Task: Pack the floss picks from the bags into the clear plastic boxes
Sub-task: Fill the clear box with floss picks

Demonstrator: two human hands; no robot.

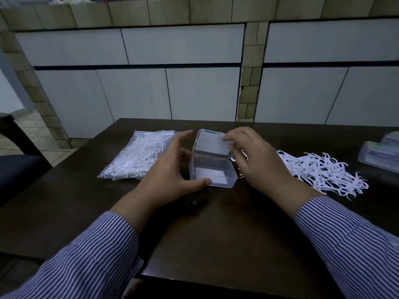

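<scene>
White floss picks (pixel 319 173), a clear box (pixel 212 169), a dark brown table (pixel 216 234), blue-and-white striped sleeves (pixel 354 238).

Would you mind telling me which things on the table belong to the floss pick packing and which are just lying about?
Belonging to the job:
- open clear box, steadied by left hand, lid held by right hand
- bag of floss picks
- loose pile of floss picks
- boxes at the right edge

Lying about:
- dark chair
</scene>
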